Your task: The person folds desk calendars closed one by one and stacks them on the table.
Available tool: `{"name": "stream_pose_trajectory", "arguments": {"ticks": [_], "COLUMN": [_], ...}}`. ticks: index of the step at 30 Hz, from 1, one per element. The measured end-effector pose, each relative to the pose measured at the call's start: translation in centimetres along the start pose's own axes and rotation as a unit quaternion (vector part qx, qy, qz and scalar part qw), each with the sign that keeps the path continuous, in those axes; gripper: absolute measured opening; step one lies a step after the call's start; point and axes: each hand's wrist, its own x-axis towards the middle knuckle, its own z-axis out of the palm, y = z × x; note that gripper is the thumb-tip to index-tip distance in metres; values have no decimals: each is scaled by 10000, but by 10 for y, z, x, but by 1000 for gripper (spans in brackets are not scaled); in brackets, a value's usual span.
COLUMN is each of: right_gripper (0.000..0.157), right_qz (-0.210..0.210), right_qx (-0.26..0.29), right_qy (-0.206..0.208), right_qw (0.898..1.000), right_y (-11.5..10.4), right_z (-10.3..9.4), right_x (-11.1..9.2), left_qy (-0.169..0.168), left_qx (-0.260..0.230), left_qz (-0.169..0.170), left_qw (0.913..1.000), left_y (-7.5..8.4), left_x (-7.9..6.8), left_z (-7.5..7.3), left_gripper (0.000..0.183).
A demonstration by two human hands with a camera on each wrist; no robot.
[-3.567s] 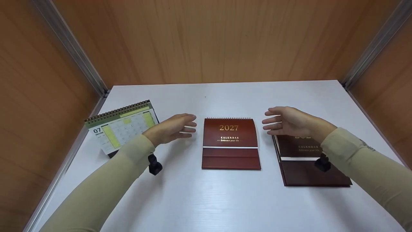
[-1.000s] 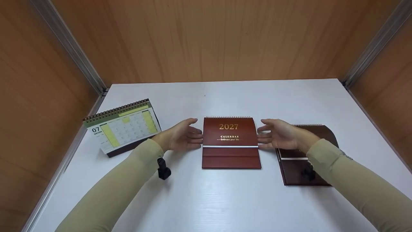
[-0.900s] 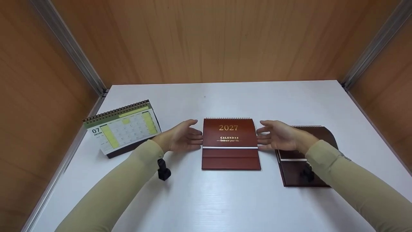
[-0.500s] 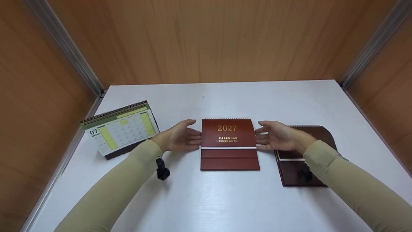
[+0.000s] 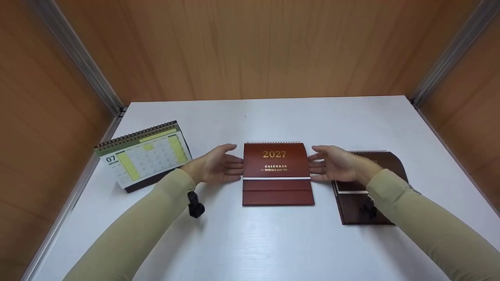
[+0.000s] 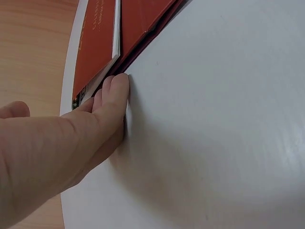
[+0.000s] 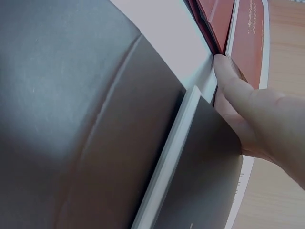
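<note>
In the head view a reddish-brown 2027 desk calendar lies mid-table, its spiral binding at the far edge. My left hand has its fingertips at the calendar's left side, fingers nearly straight and thumb raised. Opposite it, my right hand touches the right side with extended fingers. The left wrist view shows the left hand with fingertips against the red calendar. Seen from the right wrist, the right hand meets the red calendar's edge, reaching past a dark brown calendar.
The dark brown desk calendar lies to the right, partly under the right forearm. At left a green-and-white desk calendar stands tilted, showing 07. Wooden panels enclose the white table at back and sides.
Both hands have come inward from beside the reddish-brown calendar to its two sides since the earliest frame. Over the last second they stay almost still; the view shifts slightly.
</note>
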Motion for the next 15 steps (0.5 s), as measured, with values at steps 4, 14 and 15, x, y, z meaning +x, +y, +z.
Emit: {"name": "stream_pose_trajectory", "arguments": {"ticks": [4, 14, 15], "right_gripper": [74, 56, 51], "right_qz": [4, 233, 244], "right_qx": [-36, -225, -209], "right_qy": [120, 971, 1022], "right_qw": [9999, 9947, 9942], "right_y": [1, -6, -6], "right_z": [3, 18, 19], "right_x": [1, 7, 8], "left_qy": [66, 344, 401], "left_qx": [48, 184, 160], "left_qz": [-7, 53, 50], "left_qw": [10000, 9992, 9991], "left_y": [0, 0, 0], "left_x": [1, 1, 1], "left_z": [1, 12, 13], "left_gripper": [77, 73, 72]}}
